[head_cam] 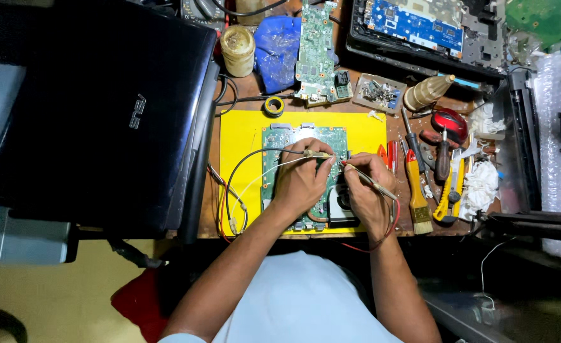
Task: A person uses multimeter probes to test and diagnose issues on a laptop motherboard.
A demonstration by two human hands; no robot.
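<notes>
Head camera looking straight down, fairly high over cluttered surface; wearer's forearms entering from the bottom edge.

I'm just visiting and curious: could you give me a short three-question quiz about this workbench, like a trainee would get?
1. True or false: both hands hold test probes against the green circuit board.
2. What colour is the mat under that board?
3. Which lies nearest the right hand: A) closed black laptop, B) paintbrush, C) tape roll?

Key: 1 true: left hand and right hand each hold a probe. 2 yellow. 3 B.
</notes>
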